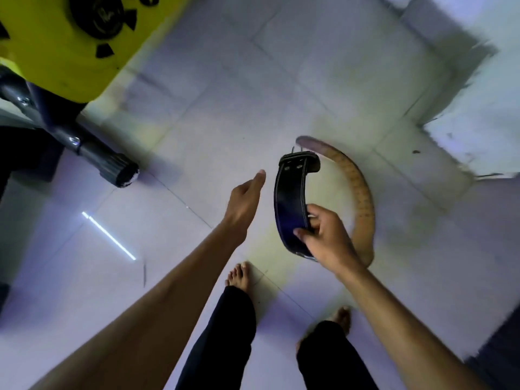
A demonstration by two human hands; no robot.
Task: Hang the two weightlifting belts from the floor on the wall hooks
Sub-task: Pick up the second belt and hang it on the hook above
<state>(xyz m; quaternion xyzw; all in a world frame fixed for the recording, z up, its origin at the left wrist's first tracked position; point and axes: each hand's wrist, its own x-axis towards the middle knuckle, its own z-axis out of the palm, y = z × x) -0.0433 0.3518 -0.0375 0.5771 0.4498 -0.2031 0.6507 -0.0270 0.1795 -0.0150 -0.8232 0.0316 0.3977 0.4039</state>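
A black weightlifting belt point(289, 201) with white stitching and a buckle end at its top curves upright above the floor. My right hand point(326, 237) is shut on its lower part, thumb on the inner face. Just to the right, a tan leather belt point(357, 190) lies curved on the tiled floor, partly hidden behind my right hand. My left hand point(246, 198) is stretched out flat to the left of the black belt, apart from it and holding nothing. No wall hooks are in view.
A yellow exercise machine point(64, 49) with a dark metal leg and rubber foot point(118, 170) stands at the upper left. A white wall corner point(475, 114) juts in at the right. My bare feet point(239, 277) stand on the pale tiles below the belts.
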